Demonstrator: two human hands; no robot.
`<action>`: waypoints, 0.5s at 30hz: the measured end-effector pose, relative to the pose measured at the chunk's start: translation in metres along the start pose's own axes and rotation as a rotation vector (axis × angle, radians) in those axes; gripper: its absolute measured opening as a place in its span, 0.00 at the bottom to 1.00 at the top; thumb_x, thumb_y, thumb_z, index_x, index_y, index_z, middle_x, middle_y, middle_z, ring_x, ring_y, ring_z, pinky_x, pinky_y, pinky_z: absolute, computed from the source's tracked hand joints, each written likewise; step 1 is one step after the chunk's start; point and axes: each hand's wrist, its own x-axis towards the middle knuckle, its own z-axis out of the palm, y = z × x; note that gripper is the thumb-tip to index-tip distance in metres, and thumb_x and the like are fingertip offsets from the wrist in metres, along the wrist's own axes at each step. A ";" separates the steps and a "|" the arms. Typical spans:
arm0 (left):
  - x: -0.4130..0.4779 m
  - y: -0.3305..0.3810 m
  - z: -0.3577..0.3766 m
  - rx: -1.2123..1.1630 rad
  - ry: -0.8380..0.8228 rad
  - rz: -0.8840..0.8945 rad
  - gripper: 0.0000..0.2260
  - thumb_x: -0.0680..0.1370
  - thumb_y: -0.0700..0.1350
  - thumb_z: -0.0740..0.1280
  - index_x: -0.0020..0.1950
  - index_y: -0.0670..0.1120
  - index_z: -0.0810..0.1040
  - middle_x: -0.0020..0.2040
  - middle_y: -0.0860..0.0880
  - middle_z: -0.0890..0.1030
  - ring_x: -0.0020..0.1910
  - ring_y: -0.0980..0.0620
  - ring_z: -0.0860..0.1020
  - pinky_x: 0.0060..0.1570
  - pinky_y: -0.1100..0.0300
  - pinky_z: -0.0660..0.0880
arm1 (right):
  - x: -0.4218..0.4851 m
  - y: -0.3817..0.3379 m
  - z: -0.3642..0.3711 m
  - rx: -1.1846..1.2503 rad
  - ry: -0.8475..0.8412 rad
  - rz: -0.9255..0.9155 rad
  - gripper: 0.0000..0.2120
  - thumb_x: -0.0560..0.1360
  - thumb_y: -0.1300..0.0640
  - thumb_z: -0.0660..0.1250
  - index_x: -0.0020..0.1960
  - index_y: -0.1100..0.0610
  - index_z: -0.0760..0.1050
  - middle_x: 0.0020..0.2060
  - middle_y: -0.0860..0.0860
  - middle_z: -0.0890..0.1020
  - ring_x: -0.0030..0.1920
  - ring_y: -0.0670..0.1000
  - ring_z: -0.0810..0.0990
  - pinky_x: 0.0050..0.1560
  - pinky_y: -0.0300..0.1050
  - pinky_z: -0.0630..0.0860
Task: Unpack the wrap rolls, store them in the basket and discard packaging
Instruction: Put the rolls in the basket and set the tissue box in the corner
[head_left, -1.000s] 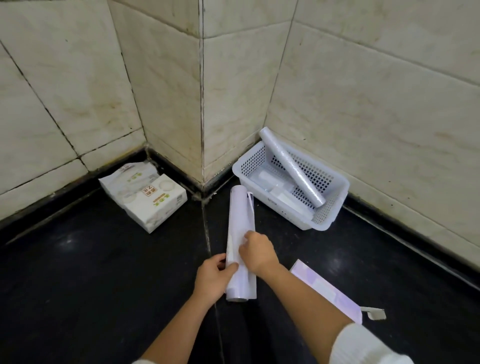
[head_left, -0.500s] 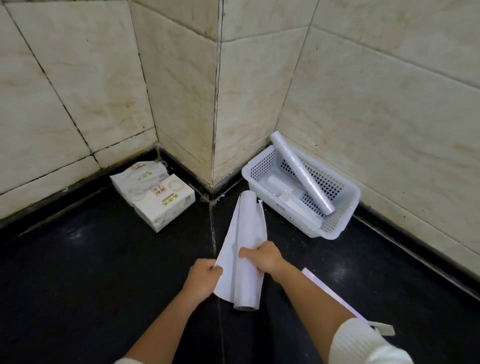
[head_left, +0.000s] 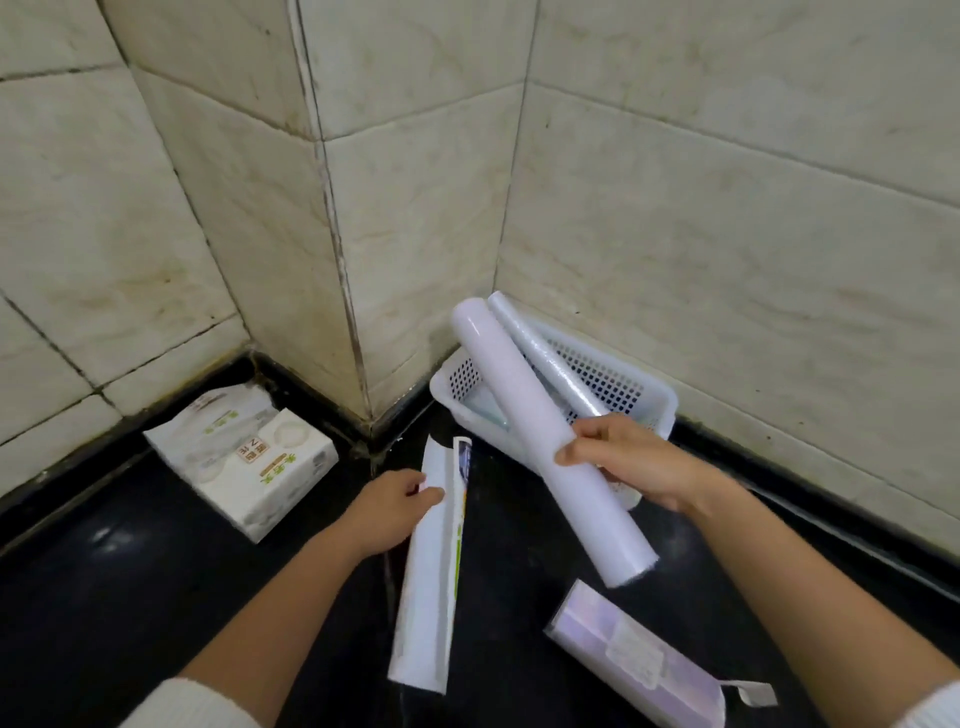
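Right hand (head_left: 636, 462): grip closed round the middle of a bare white wrap roll (head_left: 545, 441), held tilted, its far end over the white perforated basket (head_left: 644, 395) in the tiled corner. A second wrap roll (head_left: 545, 353) lies slanted in the basket, upper end past the rim. Left hand (head_left: 395, 506): grip pinching the edge of the empty paper wrapper (head_left: 428, 582), which hangs down over the black floor (head_left: 104, 597). Flat lilac package (head_left: 639, 660) on the floor near the right forearm. Two tissue packs (head_left: 249, 462) by the left wall.
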 end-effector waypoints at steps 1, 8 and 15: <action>0.011 0.013 0.002 0.002 0.065 0.034 0.19 0.78 0.54 0.63 0.66 0.47 0.74 0.63 0.50 0.75 0.63 0.50 0.73 0.58 0.60 0.66 | 0.011 -0.005 -0.010 -0.063 0.057 -0.011 0.17 0.59 0.45 0.73 0.39 0.55 0.75 0.35 0.49 0.77 0.38 0.48 0.77 0.39 0.40 0.71; 0.068 0.062 0.034 0.231 0.249 0.217 0.31 0.80 0.57 0.57 0.78 0.46 0.51 0.79 0.41 0.43 0.78 0.45 0.40 0.75 0.52 0.44 | 0.098 0.000 -0.046 -0.590 0.267 -0.012 0.19 0.66 0.46 0.72 0.49 0.58 0.76 0.44 0.55 0.80 0.42 0.54 0.78 0.37 0.46 0.70; 0.093 0.050 0.060 0.431 0.331 0.210 0.33 0.80 0.62 0.50 0.78 0.44 0.51 0.79 0.39 0.43 0.77 0.44 0.37 0.76 0.50 0.44 | 0.140 0.035 -0.038 -0.797 0.295 0.024 0.23 0.68 0.46 0.72 0.58 0.56 0.71 0.51 0.54 0.77 0.44 0.53 0.74 0.42 0.46 0.71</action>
